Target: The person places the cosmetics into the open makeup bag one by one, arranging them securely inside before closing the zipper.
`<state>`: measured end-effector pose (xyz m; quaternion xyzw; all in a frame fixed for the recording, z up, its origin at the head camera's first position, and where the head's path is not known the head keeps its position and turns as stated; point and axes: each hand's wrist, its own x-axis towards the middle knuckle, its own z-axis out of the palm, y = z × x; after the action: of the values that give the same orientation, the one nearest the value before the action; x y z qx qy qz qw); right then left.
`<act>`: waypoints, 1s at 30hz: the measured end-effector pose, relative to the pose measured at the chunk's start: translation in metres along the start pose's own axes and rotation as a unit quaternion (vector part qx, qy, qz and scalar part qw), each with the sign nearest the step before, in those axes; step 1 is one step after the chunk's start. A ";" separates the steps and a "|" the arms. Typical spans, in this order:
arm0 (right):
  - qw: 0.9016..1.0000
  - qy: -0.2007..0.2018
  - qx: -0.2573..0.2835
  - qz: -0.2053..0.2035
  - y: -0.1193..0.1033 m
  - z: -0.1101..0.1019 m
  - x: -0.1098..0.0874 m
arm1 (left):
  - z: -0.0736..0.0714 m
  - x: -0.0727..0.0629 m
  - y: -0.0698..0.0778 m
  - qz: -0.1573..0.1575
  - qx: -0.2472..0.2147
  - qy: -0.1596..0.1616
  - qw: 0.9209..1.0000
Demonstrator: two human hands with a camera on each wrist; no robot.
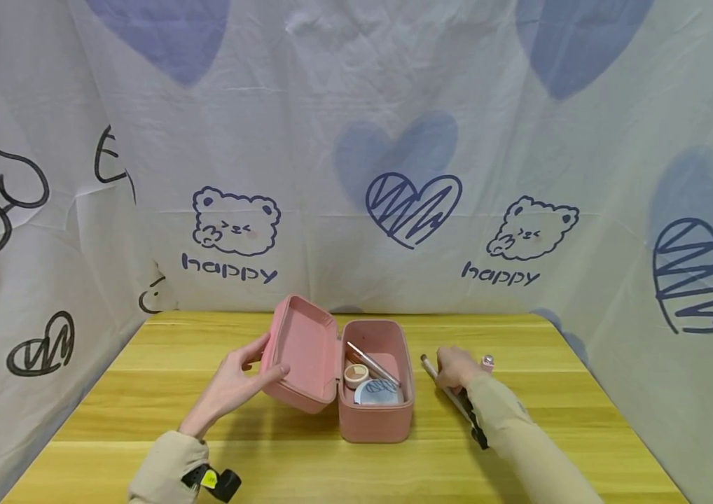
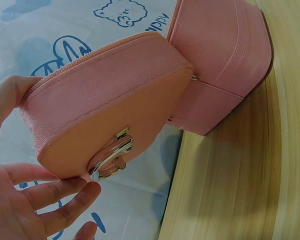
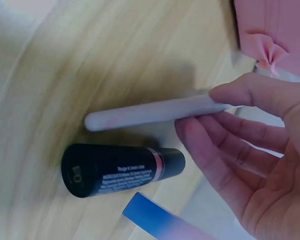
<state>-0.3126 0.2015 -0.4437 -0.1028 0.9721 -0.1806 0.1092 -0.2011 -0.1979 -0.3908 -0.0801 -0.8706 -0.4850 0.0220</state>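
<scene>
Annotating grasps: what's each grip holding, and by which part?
Left grip: the pink lid, by its left side. Right grip: a slim pale stick, near its dark-tipped end.

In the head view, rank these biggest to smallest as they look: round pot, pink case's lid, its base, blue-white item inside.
1. Base
2. Lid, tilted, so only somewhat smaller-looking
3. Blue-white item
4. Round pot
</scene>
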 end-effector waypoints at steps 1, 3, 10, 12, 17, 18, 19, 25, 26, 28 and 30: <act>1.000 0.000 0.007 -0.005 0.000 -0.001 0.000 | 0.000 0.000 0.000 0.001 0.000 0.000 1.000; 1.000 -0.001 0.025 -0.012 0.001 -0.004 0.000 | 0.000 0.000 0.000 0.002 0.000 0.000 1.000; 0.986 -0.014 0.157 -0.050 0.006 -0.014 0.003 | 0.000 0.000 0.000 0.007 -0.003 -0.001 1.000; 0.977 -0.024 0.204 -0.063 0.008 -0.017 0.004 | 0.000 0.000 0.000 0.007 -0.003 -0.001 1.000; 0.944 -0.044 0.311 -0.101 0.011 -0.026 0.006 | 0.000 0.000 0.000 0.004 -0.005 -0.002 1.000; 0.937 -0.049 0.329 -0.106 0.011 -0.028 0.006 | 0.000 0.000 0.000 0.004 -0.005 -0.002 1.000; 0.930 -0.053 0.347 -0.107 0.011 -0.030 0.006 | 0.000 0.000 0.000 0.003 -0.005 -0.002 1.000; 0.898 -0.076 0.417 -0.119 0.008 -0.044 0.007 | 0.000 0.000 0.001 0.004 -0.006 -0.002 1.000; 0.895 -0.079 0.422 -0.122 0.007 -0.047 0.007 | 0.000 0.000 0.001 0.005 -0.007 -0.003 1.000; 0.891 -0.085 0.428 -0.126 0.005 -0.051 0.009 | 0.000 0.000 0.001 0.006 -0.008 -0.003 1.000; 0.889 -0.090 0.430 -0.129 0.002 -0.055 0.011 | -0.001 0.000 0.001 0.006 -0.008 -0.003 1.000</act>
<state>-0.3368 0.2190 -0.3959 -0.1865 0.7632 -0.5835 0.2056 -0.2009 -0.1978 -0.3896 -0.0868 -0.8663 -0.4914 0.0218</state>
